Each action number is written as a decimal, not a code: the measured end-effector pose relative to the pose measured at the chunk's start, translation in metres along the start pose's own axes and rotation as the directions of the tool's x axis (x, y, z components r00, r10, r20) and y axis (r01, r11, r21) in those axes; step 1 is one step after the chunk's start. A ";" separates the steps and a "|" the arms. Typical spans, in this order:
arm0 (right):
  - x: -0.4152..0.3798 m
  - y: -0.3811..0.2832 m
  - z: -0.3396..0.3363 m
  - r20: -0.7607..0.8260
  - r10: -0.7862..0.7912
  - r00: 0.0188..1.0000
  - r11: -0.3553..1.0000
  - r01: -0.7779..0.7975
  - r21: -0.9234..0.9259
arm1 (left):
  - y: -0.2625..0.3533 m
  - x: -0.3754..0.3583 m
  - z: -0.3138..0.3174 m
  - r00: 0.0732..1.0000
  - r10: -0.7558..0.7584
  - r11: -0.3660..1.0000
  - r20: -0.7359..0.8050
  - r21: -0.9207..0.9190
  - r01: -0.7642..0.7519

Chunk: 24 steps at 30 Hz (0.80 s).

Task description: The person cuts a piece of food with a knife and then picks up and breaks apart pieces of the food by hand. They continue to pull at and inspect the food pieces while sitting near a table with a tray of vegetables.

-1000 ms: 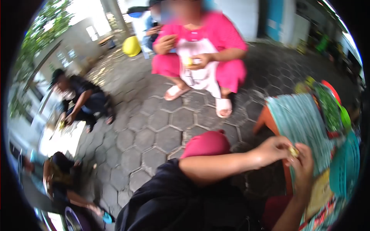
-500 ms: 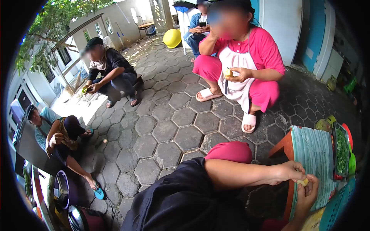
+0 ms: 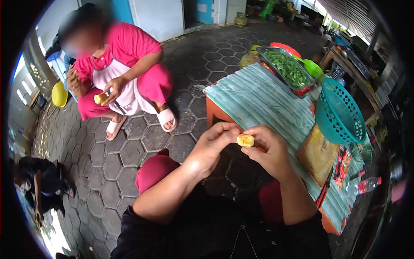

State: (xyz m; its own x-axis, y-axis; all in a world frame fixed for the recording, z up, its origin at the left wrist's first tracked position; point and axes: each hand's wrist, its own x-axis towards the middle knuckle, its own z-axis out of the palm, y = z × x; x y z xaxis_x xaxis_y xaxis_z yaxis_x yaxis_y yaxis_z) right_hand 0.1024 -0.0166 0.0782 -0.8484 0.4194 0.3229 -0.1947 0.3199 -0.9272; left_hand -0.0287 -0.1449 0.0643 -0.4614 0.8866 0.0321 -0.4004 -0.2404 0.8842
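I hold a small pale-yellow piece of banana (image 3: 246, 140) in front of me, its cut face turned toward the camera. My right hand (image 3: 269, 152) pinches it between thumb and fingers from the right. From the left, my left hand (image 3: 213, 149) has its fingertips pressed together at the piece's upper edge. Both hands are over the paved ground, just left of a low table with a teal striped cover (image 3: 254, 97). A wooden cutting board (image 3: 318, 155) lies on the table to the right of my right hand, with a knife (image 3: 324, 190) along its edge.
A tray of chopped greens (image 3: 288, 68) and a teal perforated basket (image 3: 340, 112) stand on the table. Near them are red packets (image 3: 343, 167) and a plastic bottle (image 3: 364, 185). Opposite, a squatting person in pink (image 3: 129, 47) holds a yellowish piece of food (image 3: 100, 98).
My view has swung to the right, so the table and my hands now appear nearer the middle. Both hands still hold the banana piece. The person opposite has lowered a hand from the face.
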 end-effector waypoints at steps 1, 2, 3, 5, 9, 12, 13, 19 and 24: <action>0.000 0.000 0.001 -0.007 -0.022 1.000 1.000 0.022 -0.021 | 0.002 0.000 -0.001 1.000 -0.008 1.000 0.010 0.000 0.008; 0.000 0.000 0.001 -0.015 -0.018 1.000 1.000 0.018 -0.021 | 0.006 0.000 0.000 1.000 -0.016 1.000 0.017 0.000 0.016; 0.000 0.000 0.000 -0.023 -0.048 0.999 0.998 0.047 -0.038 | 0.006 0.000 0.000 1.000 -0.021 1.000 0.024 0.001 0.021; 0.002 -0.002 -0.002 -0.039 -0.080 0.996 0.995 0.077 -0.064 | 0.007 0.001 0.001 0.998 -0.001 1.000 0.066 -0.031 0.004; 0.004 -0.004 -0.004 -0.054 -0.240 0.969 0.958 0.228 -0.177 | 0.008 0.003 0.005 0.997 0.004 1.000 0.082 0.027 -0.006; 0.003 -0.005 -0.006 -0.052 -0.288 0.956 0.932 0.268 -0.245 | 0.009 0.004 0.009 0.995 -0.010 0.998 0.098 0.055 0.004; 0.003 -0.005 -0.007 -0.052 -0.296 0.954 0.927 0.274 -0.255 | 0.009 0.005 0.010 0.994 -0.012 0.998 0.109 0.054 0.006; 0.002 -0.003 -0.010 -0.098 -0.207 0.973 0.970 0.191 -0.154 | 0.003 0.010 0.012 0.983 -0.039 0.996 0.178 0.087 0.024; 0.001 -0.004 -0.013 -0.101 -0.078 0.992 0.996 0.082 0.027 | 0.005 0.013 0.016 0.983 -0.043 0.994 0.180 0.111 0.023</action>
State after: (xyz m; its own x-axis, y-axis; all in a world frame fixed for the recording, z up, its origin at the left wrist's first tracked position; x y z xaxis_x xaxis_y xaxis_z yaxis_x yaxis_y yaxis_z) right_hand 0.1087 -0.0066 0.0849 -0.7767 0.4764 0.4121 -0.2765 0.3299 -0.9026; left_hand -0.0245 -0.1280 0.0763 -0.2934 0.9528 0.0776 -0.3204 -0.1745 0.9311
